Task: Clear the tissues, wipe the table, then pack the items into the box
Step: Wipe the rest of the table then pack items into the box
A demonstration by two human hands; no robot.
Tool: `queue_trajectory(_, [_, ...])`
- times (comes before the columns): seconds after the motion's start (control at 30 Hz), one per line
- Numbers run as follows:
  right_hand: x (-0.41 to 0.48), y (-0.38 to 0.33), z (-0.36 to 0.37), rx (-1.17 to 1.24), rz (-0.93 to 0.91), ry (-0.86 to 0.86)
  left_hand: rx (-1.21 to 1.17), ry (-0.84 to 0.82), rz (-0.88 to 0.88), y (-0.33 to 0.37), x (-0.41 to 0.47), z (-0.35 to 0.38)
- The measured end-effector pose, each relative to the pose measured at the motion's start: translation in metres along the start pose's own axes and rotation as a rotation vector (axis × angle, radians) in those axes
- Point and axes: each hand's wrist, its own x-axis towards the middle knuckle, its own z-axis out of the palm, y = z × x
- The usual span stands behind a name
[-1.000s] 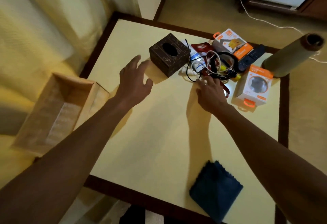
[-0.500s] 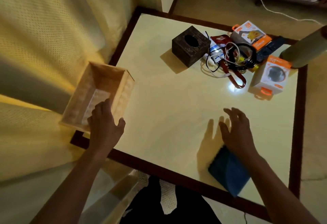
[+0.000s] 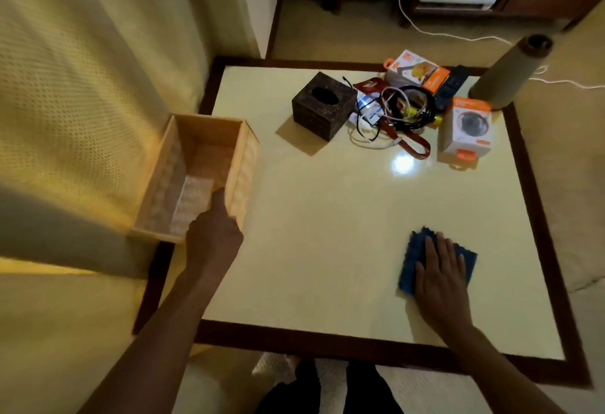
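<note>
Table point(image 3: 327, 217) had wooden box point(image 3: 209, 133) at its left edge, left hand point(image 3: 212, 237) gripping one wall; right hand point(image 3: 442, 277) lay flat on blue cloth point(image 3: 412, 256) near front edge.

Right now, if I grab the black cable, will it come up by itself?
Probably not. The black cable lies coiled in a tangle with a white cable and a red strap, so those would likely drag along. It looks thin and floppy, so it should droop and uncoil rather than hold its shape. It probably weighs little.
</note>
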Motion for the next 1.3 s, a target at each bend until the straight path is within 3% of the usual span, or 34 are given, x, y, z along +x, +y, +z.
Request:
queue_trajectory(0.3, [0.138, -0.084, 0.021, -0.116, -0.079, 0.024, 0.128, 0.006, 0.133, 0.054, 0.14, 0.005])
queue_trajectory(0.5, [0.112, -0.148, 0.041, -0.122, -0.249, -0.1, 0.137, -0.013, 0.188, 0.078, 0.187, 0.019])
queue_trajectory(0.6, [0.076, -0.13, 0.042, -0.186, -0.377, -0.135, 0.076, -0.049, 0.231, 0.083, 0.189, 0.018])
queue_trajectory(0.77, [0.126, -0.086, 0.015, -0.23, -0.209, -0.114, -0.189, 0.166, 0.353, 0.059, 0.138, -0.004])
queue_trajectory(0.9, [0.18, -0.13, 0.018, -0.175, -0.095, -0.069, -0.301, 0.255, 0.265, 0.015, 0.064, 0.008])
queue_trajectory(1.03, [0.131, -0.194, 0.042, -0.16, -0.312, -0.133, -0.219, 0.123, 0.157, -0.017, 0.01, 0.067])
queue_trajectory(1.13, [0.063, -0.169, 0.043, -0.195, -0.498, -0.198, -0.113, 0.013, 0.163, -0.038, -0.022, 0.098])
queue_trajectory(1.2, [0.047, -0.125, 0.034, -0.237, -0.482, -0.174, -0.08, -0.016, 0.153, -0.049, -0.037, 0.107])
queue_trajectory(1.3, [0.08, -0.087, 0.015, -0.243, -0.287, -0.143, -0.04, -0.027, 0.203, -0.057, -0.059, 0.115])
